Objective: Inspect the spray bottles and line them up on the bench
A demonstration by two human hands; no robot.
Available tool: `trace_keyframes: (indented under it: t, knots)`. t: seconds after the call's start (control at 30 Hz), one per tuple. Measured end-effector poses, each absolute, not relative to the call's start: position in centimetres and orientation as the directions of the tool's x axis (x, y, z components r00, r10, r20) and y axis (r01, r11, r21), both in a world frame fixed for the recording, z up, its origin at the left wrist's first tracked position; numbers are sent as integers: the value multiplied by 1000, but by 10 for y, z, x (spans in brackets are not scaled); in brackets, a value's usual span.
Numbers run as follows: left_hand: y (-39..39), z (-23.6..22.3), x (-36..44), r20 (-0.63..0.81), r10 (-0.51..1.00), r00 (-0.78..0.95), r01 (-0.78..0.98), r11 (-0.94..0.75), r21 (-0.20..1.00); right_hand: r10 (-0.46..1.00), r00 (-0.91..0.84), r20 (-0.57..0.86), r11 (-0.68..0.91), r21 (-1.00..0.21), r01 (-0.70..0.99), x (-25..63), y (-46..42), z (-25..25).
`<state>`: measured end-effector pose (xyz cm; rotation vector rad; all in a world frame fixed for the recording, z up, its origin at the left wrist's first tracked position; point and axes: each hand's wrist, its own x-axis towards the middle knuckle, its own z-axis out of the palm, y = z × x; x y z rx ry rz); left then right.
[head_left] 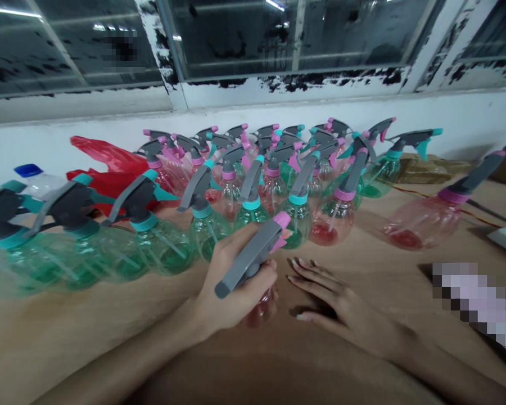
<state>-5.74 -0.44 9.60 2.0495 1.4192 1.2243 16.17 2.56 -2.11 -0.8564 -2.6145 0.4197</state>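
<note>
In the head view my left hand [231, 281] is wrapped round the neck of a pink spray bottle [259, 315], just under its grey trigger head with a pink nozzle. Much of the bottle is hidden behind my fingers. My right hand [333, 298] lies on the table to the right of it, fingers stretched out, holding nothing. Just beyond my hands stand a green spray bottle [299, 222] with a turquoise collar and a pink spray bottle [331, 219].
Several more spray bottles crowd the back of the wooden table [122, 315]. A green row runs left. A red plastic bag [109, 163] lies behind it by a blue-capped bottle [34, 183]. One pink bottle [425, 222] stands apart at right, near a brown taped package [430, 169].
</note>
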Motion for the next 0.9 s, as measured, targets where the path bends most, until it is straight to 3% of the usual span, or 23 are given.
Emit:
trace_keyframes:
  t: [0.33,0.7,0.9]
  knots:
    - [-4,92,-57,465,874,144,516,-467,718,612,-761,215,772,-372,516,161,26,-20]
    - [-5,91,-47,470,874,121,523,-459,718,639,-731,240,733,-478,484,162,25,-17]
    - [-7,88,-40,443,889,117,513,-436,739,677,-714,182,667,-563,489,163,19,1]
